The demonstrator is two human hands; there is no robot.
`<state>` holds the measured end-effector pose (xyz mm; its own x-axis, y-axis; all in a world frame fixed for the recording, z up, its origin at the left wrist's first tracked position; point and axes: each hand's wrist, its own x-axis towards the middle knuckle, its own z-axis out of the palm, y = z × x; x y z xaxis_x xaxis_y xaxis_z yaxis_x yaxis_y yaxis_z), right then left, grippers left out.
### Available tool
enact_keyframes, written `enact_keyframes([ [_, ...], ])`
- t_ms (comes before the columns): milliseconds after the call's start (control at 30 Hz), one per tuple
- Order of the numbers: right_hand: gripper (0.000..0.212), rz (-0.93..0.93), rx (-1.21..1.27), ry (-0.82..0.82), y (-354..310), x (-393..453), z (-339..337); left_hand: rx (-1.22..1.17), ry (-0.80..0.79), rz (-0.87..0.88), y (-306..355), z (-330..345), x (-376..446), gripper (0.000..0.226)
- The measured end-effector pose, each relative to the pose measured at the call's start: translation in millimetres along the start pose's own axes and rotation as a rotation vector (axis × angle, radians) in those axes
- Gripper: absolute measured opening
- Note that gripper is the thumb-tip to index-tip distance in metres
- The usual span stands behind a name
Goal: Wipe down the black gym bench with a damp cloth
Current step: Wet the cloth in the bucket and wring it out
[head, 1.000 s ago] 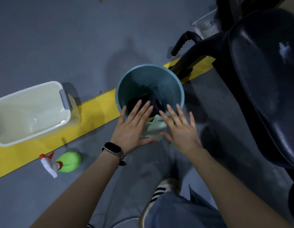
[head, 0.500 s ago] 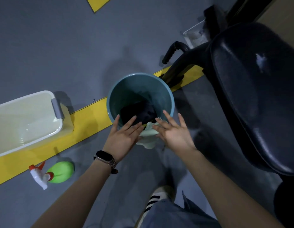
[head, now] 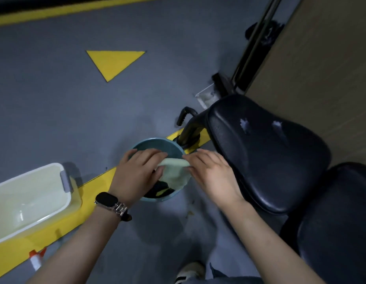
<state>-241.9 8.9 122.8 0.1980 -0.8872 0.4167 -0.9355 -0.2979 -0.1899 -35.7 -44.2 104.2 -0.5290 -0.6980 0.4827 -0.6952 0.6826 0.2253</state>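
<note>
The cloth (head: 175, 173), pale green, is held stretched above the teal bucket (head: 157, 145), its lower part hanging over the bucket's near rim. The left hand (head: 137, 173) grips the cloth's left end with curled fingers; the right hand (head: 210, 173) pinches the right end between thumb and fingers. Holding it over the bucket is judged to let any drips fall inside and not onto the floor (head: 55, 99), and the two-handed hold suits wringing or spreading the cloth before use. Whether the cloth is wet cannot be told. A dark item lies in the bucket bottom; its nature is unclear.

The black gym bench (head: 266, 158) stands just beside the bucket, to the right, with a second dark pad (head: 337, 222) near the lower right corner of the view. The bench's frame foot (head: 188, 134) rests on the yellow floor stripe (head: 91, 189), touching or nearly touching the bucket's far rim. Pale marks on the bench pad may be glare or dirt; wiping is judged not yet started.

On the floor to the left, a white tub (head: 28, 201) sits across the yellow stripe, well apart from the bench. A spray bottle nozzle (head: 36, 261), white and orange, lies near the lower left. A watch (head: 107, 199) is worn on the left wrist.

No brand, label or legible writing is visible; the yellow triangle (head: 114, 62) on the floor carries no text.
</note>
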Motion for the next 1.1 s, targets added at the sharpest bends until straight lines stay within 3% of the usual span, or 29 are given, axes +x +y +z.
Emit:
enact_keyframes([
  [133, 0.029, 0.061, -0.030, 0.044, -4, 12, -59, -0.019, 0.126, 0.023, 24, -43, 39, 0.021],
  [467, 0.045, 0.167, -0.023, 0.114, -11, -5, -218, -0.199, 0.180, 0.155, 112, -139, 105, 0.029],
  [667, 0.036, 0.269, -0.060, 0.201, -14, -61, -298, -0.329, 0.223, 0.313, 192, -172, 114, 0.027],
  [900, 0.034, 0.453, -0.121, 0.244, -11, -153, -366, -0.405, 0.157, 0.482, 292, -179, 111, 0.033],
  [1100, 0.037, 0.564, -0.205, 0.292, -18, -225, -406, -0.463, 0.114, 0.597, 365, -173, 94, 0.023],
])
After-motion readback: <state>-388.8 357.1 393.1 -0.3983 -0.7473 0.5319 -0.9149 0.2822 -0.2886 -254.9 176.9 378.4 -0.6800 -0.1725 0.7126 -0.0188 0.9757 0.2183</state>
